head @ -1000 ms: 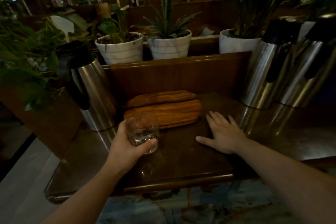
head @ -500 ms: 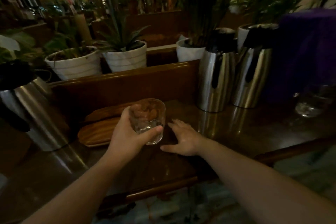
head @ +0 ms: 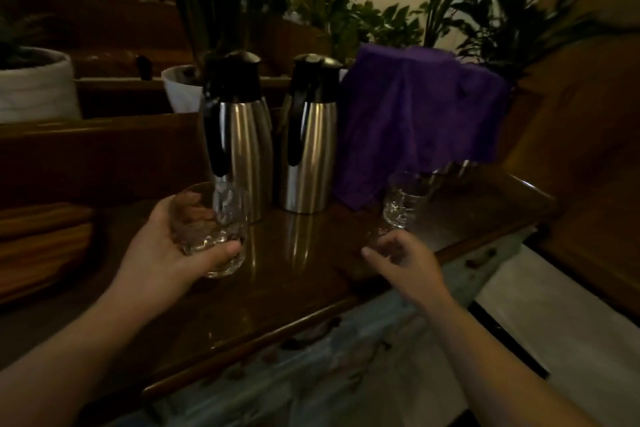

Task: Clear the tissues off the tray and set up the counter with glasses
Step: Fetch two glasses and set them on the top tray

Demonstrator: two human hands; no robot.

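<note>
I count two glasses: one (head: 211, 229) gripped in the left hand (head: 166, 250), one (head: 401, 199) standing on the counter (head: 311, 274) beside two steel jugs (head: 239, 135). The right hand (head: 398, 256) hovers empty, fingers loosely curled. A purple cloth (head: 415, 121) hides whatever it covers.

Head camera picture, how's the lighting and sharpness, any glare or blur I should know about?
Head view: dim and warm overall, with the wall at the top far brighter. Streaky glare on the steel carafes and mirror reflections on the glossy counter. The left hand and its glass are soft with blur; the right hand too. Wide-angle bending shows at the edges.
</note>
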